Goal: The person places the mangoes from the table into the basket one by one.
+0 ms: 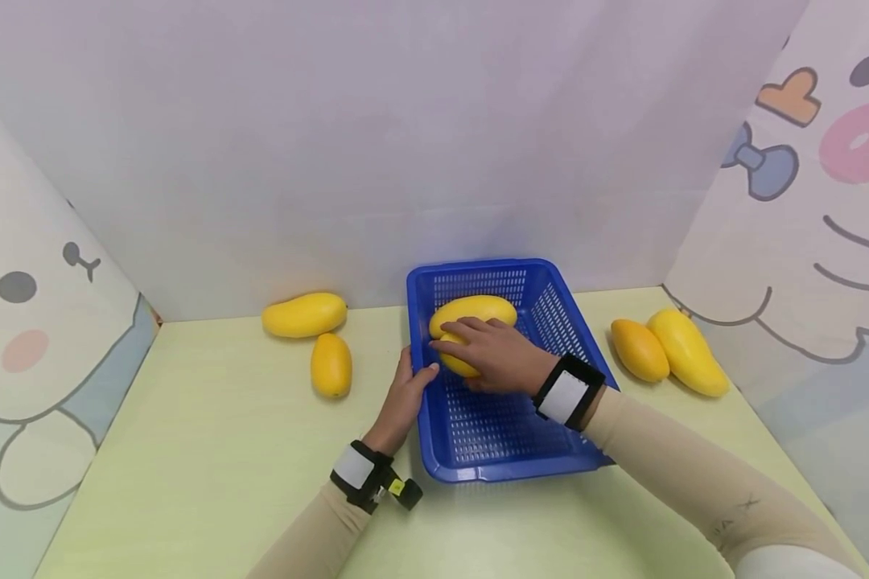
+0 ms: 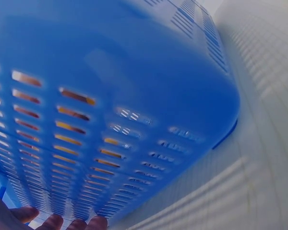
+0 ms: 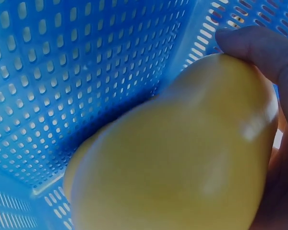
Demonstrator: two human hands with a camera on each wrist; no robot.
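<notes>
A blue plastic basket [image 1: 510, 469] with slotted walls stands on the table in front of me. My left hand [image 1: 398, 408] grips its left side, thumb over the rim; in the left wrist view, fingertips [image 2: 97, 223] lie along the outside wall. Inside the basket, my right hand [image 1: 505, 359] holds a yellow mango [image 3: 182, 148], its thumb on the fruit's narrower end in the right wrist view. Behind that one lies another yellow mango [image 1: 478, 306] near the far wall of the basket, partly covered by my fingers in the head view.
Left of the basket are a long mango [image 1: 304, 315] and a smaller mango [image 1: 331, 366]. Two more, an orange-yellow mango [image 1: 639, 351] and a longer mango [image 1: 688, 354], lie together on the right. A pale cloth backdrop [image 1: 333, 161] rises behind the light yellow-green table [image 1: 224, 450].
</notes>
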